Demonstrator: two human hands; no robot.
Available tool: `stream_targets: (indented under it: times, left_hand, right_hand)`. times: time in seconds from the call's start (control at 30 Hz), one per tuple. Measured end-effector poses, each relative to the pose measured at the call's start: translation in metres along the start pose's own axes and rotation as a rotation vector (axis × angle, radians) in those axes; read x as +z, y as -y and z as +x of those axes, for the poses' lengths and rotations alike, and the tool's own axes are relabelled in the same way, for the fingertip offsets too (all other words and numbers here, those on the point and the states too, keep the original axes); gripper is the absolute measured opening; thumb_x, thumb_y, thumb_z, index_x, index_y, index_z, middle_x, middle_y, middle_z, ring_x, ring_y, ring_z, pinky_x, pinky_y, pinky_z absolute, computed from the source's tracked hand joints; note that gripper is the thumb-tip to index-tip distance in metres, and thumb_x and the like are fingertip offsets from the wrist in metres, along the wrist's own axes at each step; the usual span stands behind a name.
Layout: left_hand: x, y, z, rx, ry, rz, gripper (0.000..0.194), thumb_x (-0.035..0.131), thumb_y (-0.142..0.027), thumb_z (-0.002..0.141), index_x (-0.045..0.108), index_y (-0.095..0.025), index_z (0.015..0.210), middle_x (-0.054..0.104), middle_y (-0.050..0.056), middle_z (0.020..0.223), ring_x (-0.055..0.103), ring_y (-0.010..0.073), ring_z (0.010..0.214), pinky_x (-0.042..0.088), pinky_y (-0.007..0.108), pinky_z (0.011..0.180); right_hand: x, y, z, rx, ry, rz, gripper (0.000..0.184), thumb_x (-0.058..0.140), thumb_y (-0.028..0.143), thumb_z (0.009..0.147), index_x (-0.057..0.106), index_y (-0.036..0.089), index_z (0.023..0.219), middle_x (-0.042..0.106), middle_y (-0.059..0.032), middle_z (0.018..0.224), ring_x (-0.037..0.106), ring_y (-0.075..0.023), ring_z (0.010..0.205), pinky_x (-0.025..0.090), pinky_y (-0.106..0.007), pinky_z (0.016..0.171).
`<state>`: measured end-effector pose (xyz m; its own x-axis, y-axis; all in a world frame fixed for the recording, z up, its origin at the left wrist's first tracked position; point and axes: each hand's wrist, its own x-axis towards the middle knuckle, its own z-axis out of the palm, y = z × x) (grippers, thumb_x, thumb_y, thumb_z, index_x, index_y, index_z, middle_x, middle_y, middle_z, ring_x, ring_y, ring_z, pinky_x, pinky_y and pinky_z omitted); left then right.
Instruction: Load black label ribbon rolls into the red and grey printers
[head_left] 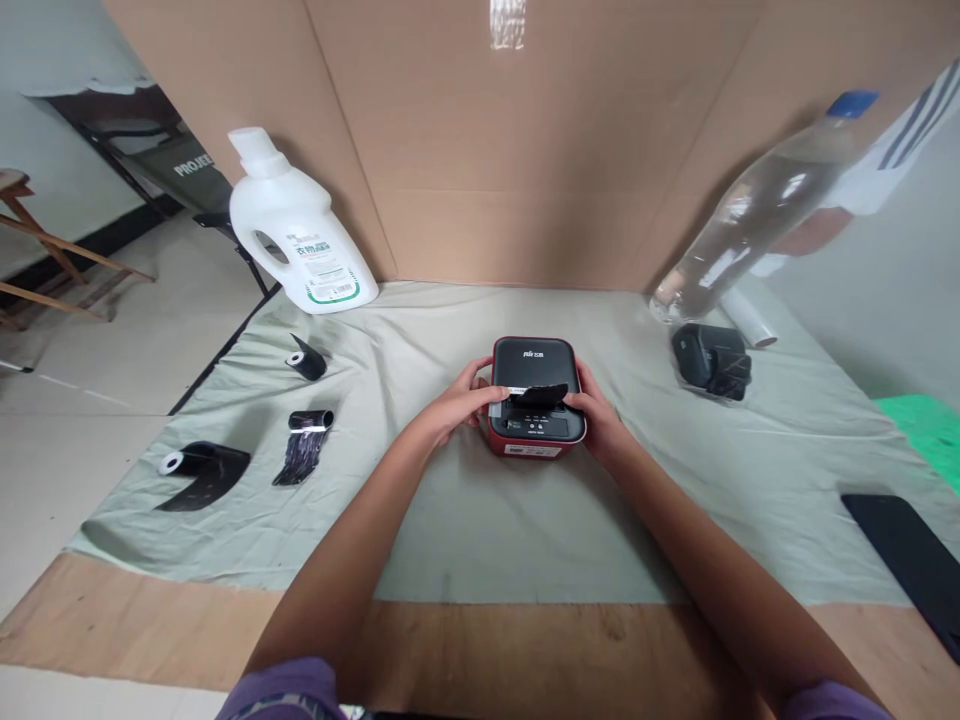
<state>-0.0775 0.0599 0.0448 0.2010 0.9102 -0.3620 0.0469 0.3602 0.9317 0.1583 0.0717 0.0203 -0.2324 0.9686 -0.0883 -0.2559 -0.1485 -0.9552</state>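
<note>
A small red and black printer [535,372] stands in the middle of a pale green cloth [480,520]. A curled strip of black paper [538,395] sticks out of its front slot. My left hand [459,405] grips the printer's left side, with the thumb lying by the slot. My right hand [600,418] holds the right side, its thumb touching the end of the black strip. Both hands are closed around the printer's body.
Three part-unrolled rolls of black paper lie at the left [309,358] [306,443] [199,472]. A white detergent jug [296,232] stands at the back left. A clear water bottle [757,205], a black adapter [711,360] and a white roll [750,318] sit at the right. A dark phone [904,560] lies near the right.
</note>
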Motion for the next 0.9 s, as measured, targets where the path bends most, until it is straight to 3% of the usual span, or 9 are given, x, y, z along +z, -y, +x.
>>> stream_targets:
  times: [0.37,0.7,0.9]
  left_hand:
    - [0.003,-0.006,-0.005,0.003,-0.036,-0.04,0.07,0.068,-0.064,0.084,0.052,-0.03,0.143,0.06,0.001,0.084,0.05,0.0123,0.062,0.029,0.024,0.051]
    - [0.002,-0.007,-0.004,0.001,-0.047,-0.011,0.066,0.06,-0.078,0.082,0.062,-0.027,0.125,0.063,0.003,0.089,0.055,0.0141,0.067,0.031,0.024,0.053]
    - [-0.002,-0.007,-0.003,-0.001,-0.036,0.012,0.066,0.056,-0.079,0.083,0.063,-0.027,0.125,0.063,0.004,0.091,0.054,0.0149,0.07,0.033,0.024,0.054]
  right_hand:
    - [0.009,0.006,-0.007,-0.035,0.041,0.066,0.06,0.06,0.05,0.089,0.052,0.036,0.146,0.049,0.0062,0.158,0.044,-0.0278,0.147,0.03,-0.05,0.126]
    - [0.008,0.008,-0.007,-0.024,0.054,0.096,0.055,0.056,0.057,0.094,0.054,0.038,0.145,0.052,0.0082,0.155,0.04,-0.0251,0.151,0.035,-0.048,0.124]
    - [0.011,0.011,-0.008,-0.024,0.059,0.083,0.055,0.054,0.055,0.094,0.054,0.038,0.146,0.053,0.0086,0.155,0.04,-0.0259,0.15,0.034,-0.048,0.124]
